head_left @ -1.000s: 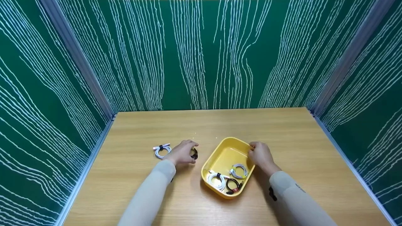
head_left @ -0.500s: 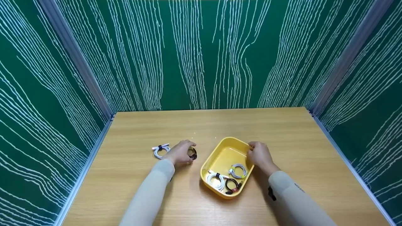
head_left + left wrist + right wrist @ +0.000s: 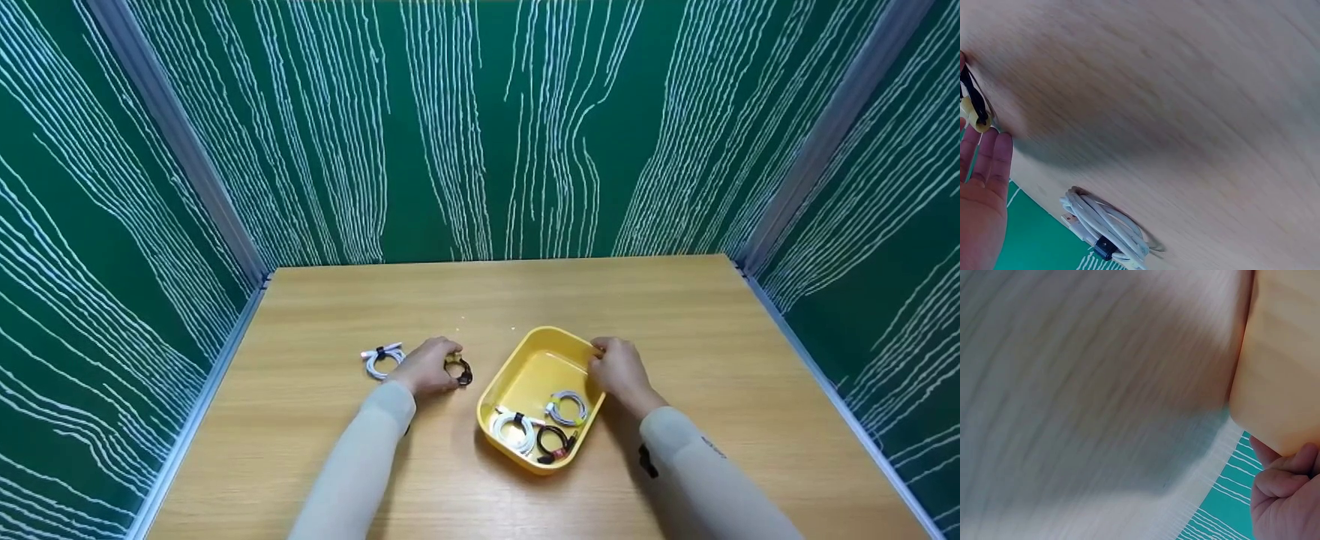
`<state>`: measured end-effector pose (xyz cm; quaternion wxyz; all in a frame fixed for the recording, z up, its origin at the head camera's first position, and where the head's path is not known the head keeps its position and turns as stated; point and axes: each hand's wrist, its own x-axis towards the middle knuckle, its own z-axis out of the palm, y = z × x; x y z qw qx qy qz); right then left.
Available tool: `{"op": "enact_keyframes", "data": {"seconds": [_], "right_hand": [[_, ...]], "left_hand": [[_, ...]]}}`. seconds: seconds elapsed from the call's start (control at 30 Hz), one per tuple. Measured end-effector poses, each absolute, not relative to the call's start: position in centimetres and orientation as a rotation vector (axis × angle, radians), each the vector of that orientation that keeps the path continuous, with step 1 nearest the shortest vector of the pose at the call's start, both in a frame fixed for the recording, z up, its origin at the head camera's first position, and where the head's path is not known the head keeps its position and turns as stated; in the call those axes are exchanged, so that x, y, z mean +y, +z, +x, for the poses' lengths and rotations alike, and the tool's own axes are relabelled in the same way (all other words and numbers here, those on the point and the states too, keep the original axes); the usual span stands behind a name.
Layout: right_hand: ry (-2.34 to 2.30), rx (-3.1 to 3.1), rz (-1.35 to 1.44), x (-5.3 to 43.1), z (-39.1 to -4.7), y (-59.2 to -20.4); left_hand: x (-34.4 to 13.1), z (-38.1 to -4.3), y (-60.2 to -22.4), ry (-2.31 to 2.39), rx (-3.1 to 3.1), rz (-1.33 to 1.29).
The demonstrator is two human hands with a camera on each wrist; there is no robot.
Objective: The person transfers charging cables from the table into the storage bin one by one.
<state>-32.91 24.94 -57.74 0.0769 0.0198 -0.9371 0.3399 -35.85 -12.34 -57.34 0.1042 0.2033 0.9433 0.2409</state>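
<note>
In the head view my left hand [image 3: 427, 366] grips a coiled black cable [image 3: 466, 373] at its left side, low over the table. A yellow tie [image 3: 976, 115] shows on the coil in the left wrist view, right by the fingertips. My right hand [image 3: 621, 373] pinches the right rim of a yellow plastic bin [image 3: 491, 391]. Inside the bin's near end lie a white coiled cable [image 3: 516, 435], a grey coiled cable with a yellow tie [image 3: 568, 409] and a black coiled cable with a red tie [image 3: 553, 444].
Left of my left hand, a white coiled cable [image 3: 384, 363] with a black strap lies on the wooden table [image 3: 337, 300]. Green panels [image 3: 435, 150] with white lines stand behind and at both sides. Tiny pale specks dot the table beyond the bin.
The black cable at my left hand has turned, so more of its ring and its yellow tie show beyond the fingers. The left hand has drawn slightly left; the right hand and bin stay put.
</note>
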Motion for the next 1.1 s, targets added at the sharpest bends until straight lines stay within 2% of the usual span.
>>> {"op": "enact_keyframes", "data": {"seconds": [1.1], "right_hand": [[0.995, -2.798, 0.058, 24.82, -32.72, -57.78]], "left_hand": [[-12.03, -35.26, -57.57, 0.677, 2.806, 0.702]]}}
